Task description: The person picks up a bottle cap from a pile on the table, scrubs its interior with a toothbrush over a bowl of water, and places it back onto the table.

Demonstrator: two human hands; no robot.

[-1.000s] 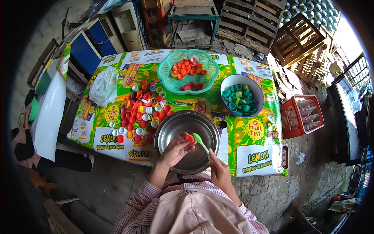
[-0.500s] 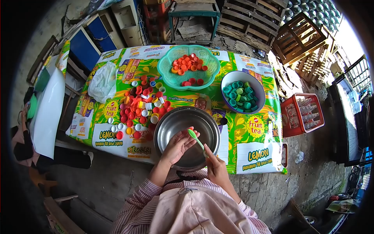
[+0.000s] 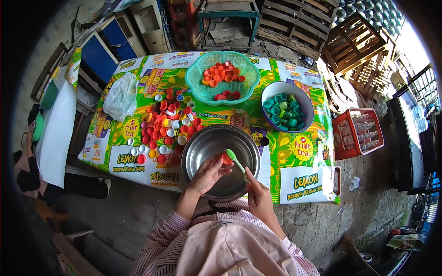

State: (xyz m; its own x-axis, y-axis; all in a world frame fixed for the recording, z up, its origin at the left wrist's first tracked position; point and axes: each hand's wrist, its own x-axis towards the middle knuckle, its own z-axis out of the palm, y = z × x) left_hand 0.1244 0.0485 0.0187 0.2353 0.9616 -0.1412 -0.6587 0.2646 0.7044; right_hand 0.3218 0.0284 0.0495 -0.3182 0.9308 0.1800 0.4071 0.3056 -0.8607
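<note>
My left hand [image 3: 208,176] is closed on a red bottle cap [image 3: 225,159], pinched at the fingertips over a steel bowl [image 3: 192,157]. In my right hand [image 3: 258,192] is a slim light-green tool [image 3: 237,163] with a rounded, brighter green end. That end meets or overlaps the cap's edge; its exact kind is too small to make out. To the left of the bowl lies a loose pile of red, white and yellow bottle caps [image 3: 161,132]. Behind it, a mint-green plastic basket [image 3: 193,92] holds red and orange caps.
A white bowl [image 3: 309,102] of green and teal caps stands at the right. A crumpled plastic bag [image 3: 120,97] lies on the left of the patterned table cover [image 3: 294,158]. On the floor at right is a red crate [image 3: 340,140] of bottles; wooden pallets [image 3: 294,27] stand behind.
The red cap now shows at my left fingertips, where it was hidden before. The green tool's rounded end has shifted slightly right and stands more upright, beside the cap.
</note>
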